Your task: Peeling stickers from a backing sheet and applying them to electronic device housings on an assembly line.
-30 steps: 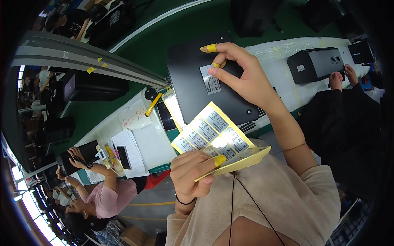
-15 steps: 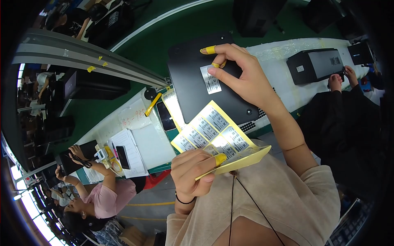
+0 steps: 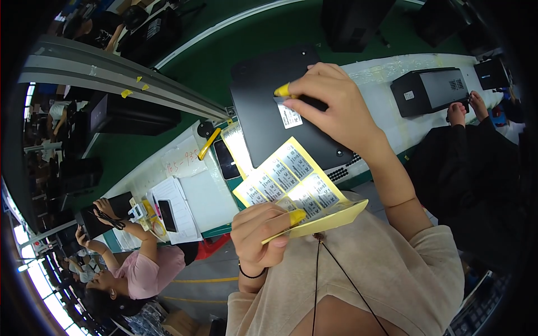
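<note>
My left hand (image 3: 263,235) pinches a yellow sheet of white printed labels (image 3: 291,185) near its lower edge; a yellow cot covers the thumb tip. My right hand (image 3: 336,106) lies on a flat black device (image 3: 274,106) tilted up on the white bench. Its fingers, also yellow-tipped, press beside a small white label (image 3: 290,116) stuck on the black surface.
On the white bench (image 3: 386,89) sits a second black box (image 3: 428,89), touched by another person's hand (image 3: 457,115) at right. A phone (image 3: 227,159), papers (image 3: 190,193) and a yellow tool (image 3: 208,144) lie to the left. A person in pink (image 3: 151,263) works at lower left. A grey conveyor rail (image 3: 112,78) runs behind.
My right hand's fingers shifted down across the black device and now cover part of the area beside the stuck label. The left hand with the sheet stayed put.
</note>
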Demonstrator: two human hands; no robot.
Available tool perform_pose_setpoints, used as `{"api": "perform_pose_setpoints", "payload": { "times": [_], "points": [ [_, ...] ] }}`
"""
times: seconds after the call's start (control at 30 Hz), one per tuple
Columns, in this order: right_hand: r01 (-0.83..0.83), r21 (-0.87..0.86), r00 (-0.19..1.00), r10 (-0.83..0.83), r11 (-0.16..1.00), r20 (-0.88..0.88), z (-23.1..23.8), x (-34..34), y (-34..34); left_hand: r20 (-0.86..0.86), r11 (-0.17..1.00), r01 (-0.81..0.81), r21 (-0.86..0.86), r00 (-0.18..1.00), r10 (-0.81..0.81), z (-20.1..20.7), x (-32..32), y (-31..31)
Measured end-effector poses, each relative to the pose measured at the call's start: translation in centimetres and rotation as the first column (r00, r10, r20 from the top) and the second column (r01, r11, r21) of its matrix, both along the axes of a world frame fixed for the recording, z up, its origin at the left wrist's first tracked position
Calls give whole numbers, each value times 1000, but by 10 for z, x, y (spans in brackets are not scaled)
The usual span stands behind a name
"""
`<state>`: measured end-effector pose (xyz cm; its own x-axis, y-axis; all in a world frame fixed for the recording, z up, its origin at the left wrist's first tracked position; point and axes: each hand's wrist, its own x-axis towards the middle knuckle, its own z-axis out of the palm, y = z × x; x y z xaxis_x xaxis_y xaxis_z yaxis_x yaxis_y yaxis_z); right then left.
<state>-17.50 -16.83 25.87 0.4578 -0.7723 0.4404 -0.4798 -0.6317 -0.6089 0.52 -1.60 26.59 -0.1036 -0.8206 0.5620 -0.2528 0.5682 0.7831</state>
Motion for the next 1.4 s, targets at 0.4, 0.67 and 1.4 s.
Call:
{"api": "perform_pose_setpoints", "payload": {
  "times": [0.4,0.67,1.4],
  "points": [
    [109,101,801,-147,989,581,-51,-2,-67,32,400,-901,170,411,911,-38,85,24],
    [409,392,768,-543,824,339,-208,-59,37,-383,356,-516,779,57,922,-201,148,69],
    [121,108,955,-86,987,-284,-299,-130,169,603,818,-191,542,766,-221,-276,-48,65]
  ]
}}
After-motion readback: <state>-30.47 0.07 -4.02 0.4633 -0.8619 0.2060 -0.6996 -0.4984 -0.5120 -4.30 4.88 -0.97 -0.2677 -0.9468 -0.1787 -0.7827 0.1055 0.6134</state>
